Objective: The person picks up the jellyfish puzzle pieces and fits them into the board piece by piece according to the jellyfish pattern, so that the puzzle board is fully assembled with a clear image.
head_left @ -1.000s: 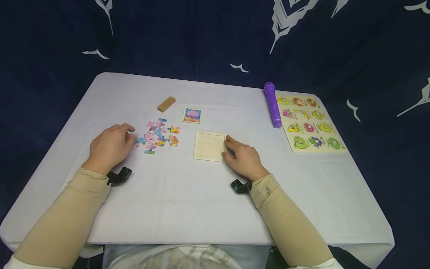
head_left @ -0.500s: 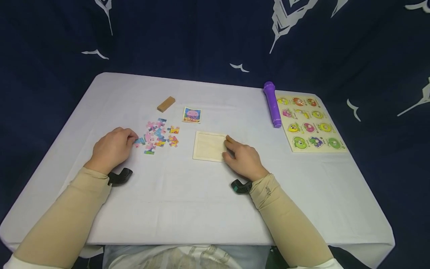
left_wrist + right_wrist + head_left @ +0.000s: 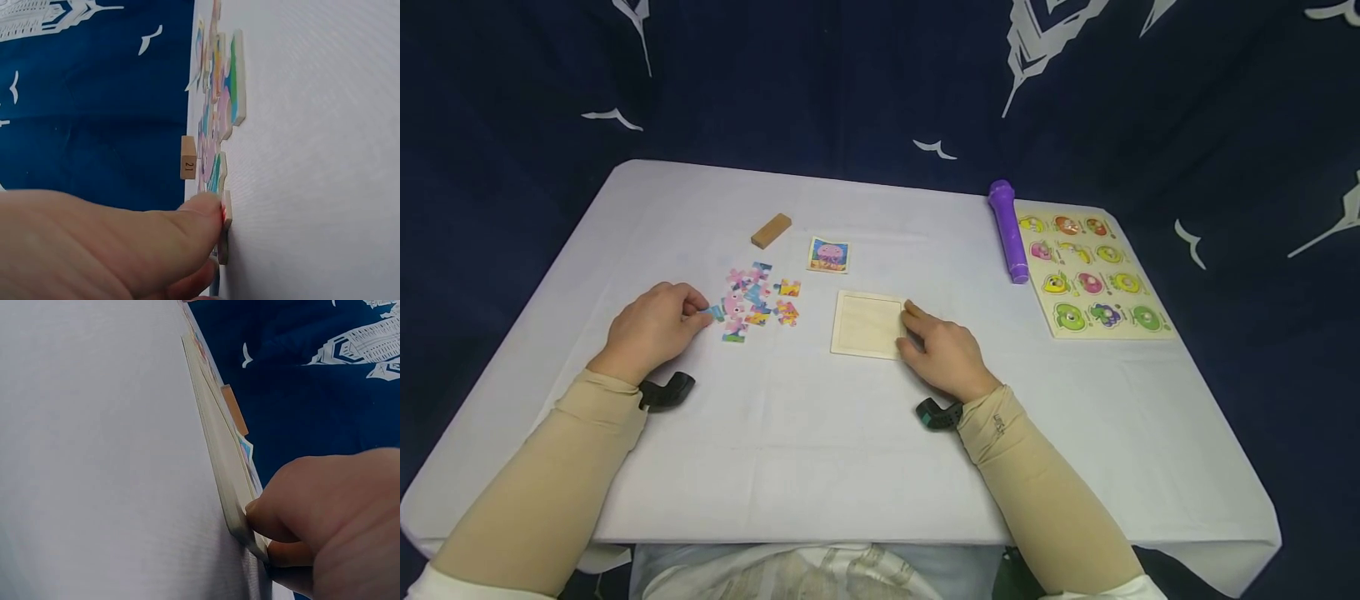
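In the head view my left hand (image 3: 651, 327) is at the left edge of a loose cluster of jigsaw pieces (image 3: 735, 304). Its thumb and fingers pinch a puzzle piece (image 3: 227, 211), mostly covered by the thumb in the left wrist view. Other pieces, pink, blue, green and yellow, lie partly overlapping beside it. My right hand (image 3: 946, 350) grips the right edge of a shallow wooden puzzle tray (image 3: 867, 325), thumb on the near side. That tray lies bare on the table, and its right rim is partly hidden by the fingers.
Behind the pieces lie a small wooden block (image 3: 771, 232) and a square picture card (image 3: 829, 256). A purple toy microphone (image 3: 1008, 233) and a fruit peg board (image 3: 1093, 275) lie at the right on the white-covered table (image 3: 820, 467). A dark curtain (image 3: 820, 75) hangs behind.
My left hand has moved slightly right to the cluster's edge, and its fingers have closed on a piece there. The right hand and the tray stay in place.
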{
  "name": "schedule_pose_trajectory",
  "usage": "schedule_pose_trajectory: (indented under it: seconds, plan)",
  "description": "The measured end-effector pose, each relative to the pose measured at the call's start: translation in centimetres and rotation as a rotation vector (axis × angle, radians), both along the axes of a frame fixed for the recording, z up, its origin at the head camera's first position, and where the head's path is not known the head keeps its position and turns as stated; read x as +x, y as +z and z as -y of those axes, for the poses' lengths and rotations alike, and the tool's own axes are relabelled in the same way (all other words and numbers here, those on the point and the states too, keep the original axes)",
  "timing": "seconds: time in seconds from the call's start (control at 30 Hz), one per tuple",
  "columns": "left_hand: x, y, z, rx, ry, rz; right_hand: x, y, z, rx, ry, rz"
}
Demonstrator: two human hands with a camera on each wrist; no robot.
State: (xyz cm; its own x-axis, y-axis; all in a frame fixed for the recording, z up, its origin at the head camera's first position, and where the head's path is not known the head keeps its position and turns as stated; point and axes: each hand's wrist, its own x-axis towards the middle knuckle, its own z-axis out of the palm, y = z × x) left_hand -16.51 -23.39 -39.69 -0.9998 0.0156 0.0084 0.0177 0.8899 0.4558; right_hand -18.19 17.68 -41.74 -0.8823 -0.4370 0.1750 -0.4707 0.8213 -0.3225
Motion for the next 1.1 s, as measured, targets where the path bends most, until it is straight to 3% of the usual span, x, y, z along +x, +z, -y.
schedule_pose_trajectory:
  seconds: [0.37, 0.7, 0.87, 1.1]
  plan:
    - [-0.19, 0.31, -0.02, 0.038, 0.022, 0.022, -0.02, 0.09, -0.05, 0.002, -0.002, 0.015]
    - [-0.32, 0.26, 0.17, 0.102, -0.023, 0.003, -0.08, -0.04, -0.03, -0.015, 0.005, -0.002]
    - [-0.21, 0.47, 0.33, 0.124, -0.001, 0.000, -0.05, -0.13, 0.01, -0.029, 0.016, -0.006]
    - [-0.12, 0.76, 0.23, 0.262, 0.039, 0.020, -0.04, -0.16, 0.00, -0.027, 0.021, 0.005]
